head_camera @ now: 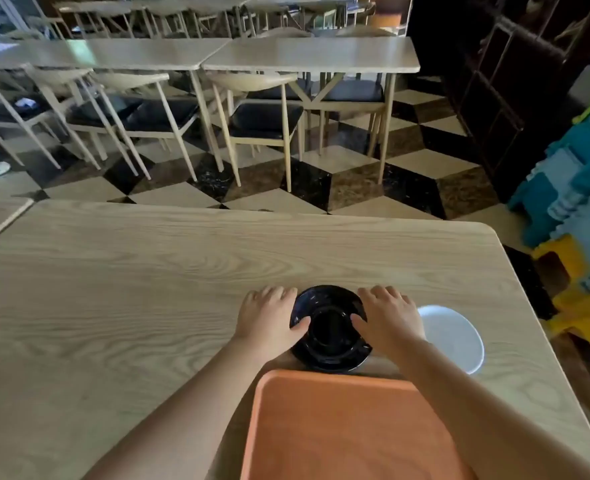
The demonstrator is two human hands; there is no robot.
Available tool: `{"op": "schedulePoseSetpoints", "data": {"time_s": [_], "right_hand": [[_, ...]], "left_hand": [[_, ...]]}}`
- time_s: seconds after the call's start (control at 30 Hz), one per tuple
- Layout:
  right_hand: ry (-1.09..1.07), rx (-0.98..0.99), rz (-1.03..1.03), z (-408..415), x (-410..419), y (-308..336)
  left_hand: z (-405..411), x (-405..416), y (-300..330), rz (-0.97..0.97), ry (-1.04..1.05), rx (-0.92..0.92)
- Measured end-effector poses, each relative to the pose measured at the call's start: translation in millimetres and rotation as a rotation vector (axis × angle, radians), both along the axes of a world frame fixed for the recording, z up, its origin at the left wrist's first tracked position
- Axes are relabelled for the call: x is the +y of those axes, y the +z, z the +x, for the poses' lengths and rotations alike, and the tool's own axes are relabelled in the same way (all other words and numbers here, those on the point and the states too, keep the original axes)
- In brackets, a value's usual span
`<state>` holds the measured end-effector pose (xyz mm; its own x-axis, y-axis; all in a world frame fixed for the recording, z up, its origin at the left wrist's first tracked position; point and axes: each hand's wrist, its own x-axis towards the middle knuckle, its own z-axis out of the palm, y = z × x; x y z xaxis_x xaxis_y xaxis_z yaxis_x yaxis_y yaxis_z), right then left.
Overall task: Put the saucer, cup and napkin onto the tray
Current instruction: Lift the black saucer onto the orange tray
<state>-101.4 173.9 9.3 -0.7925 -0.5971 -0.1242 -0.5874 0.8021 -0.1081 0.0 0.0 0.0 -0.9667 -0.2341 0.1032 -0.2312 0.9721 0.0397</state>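
Head view: your 2 hands flank the black saucer [330, 329] on the desk [148, 289]. Your left hand [269, 318] sits at its 9 o'clock, thumb on the rim, fingers [272, 294] spread flat on the wood. Your right hand [388, 317] sits at 3 o'clock, thumb likewise on the rim. Neither hand has closed round the saucer. The orange tray [349, 431] lies bare at the saucer's 6 o'clock, just beside it. A white bowl [454, 337] rests at 3 o'clock, beyond your right hand. You cannot tell whether a cup sits on the saucer.
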Motion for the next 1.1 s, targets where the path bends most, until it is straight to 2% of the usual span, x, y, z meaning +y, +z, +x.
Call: {"op": "schedulePoseSetpoints", "data": {"time_s": [0.2, 0.33, 0.43, 0.57, 0.77, 0.9, 1.1], "right_hand": [[0.02, -0.112, 0.126, -12, -5, -14], [0.013, -0.116, 0.1, -14, -8, -16], [-0.001, -0.181, 0.039, -15, -8, -19], [0.012, -0.218, -0.038, -16, -10, -13], [0.0, -0.31, -0.383, -8, -17, 15], [-0.054, -0.364, -0.53, 22, -2, 23], [-0.188, -0.561, -0.619, 75, 37, 6]], "left_hand": [[-5, -2, -30, 0.077, 0.092, -0.109], [-3, -3, -34, 0.162, 0.127, -0.106], [-2, 3, -33, 0.459, 0.201, -0.113], [4, 3, -24, 0.815, 0.275, -0.016], [30, -17, 3, 1.235, 0.475, 0.145], [64, -18, 19, 1.317, 0.544, 0.271], [114, 8, 9, 1.363, 0.555, 0.193]]}}
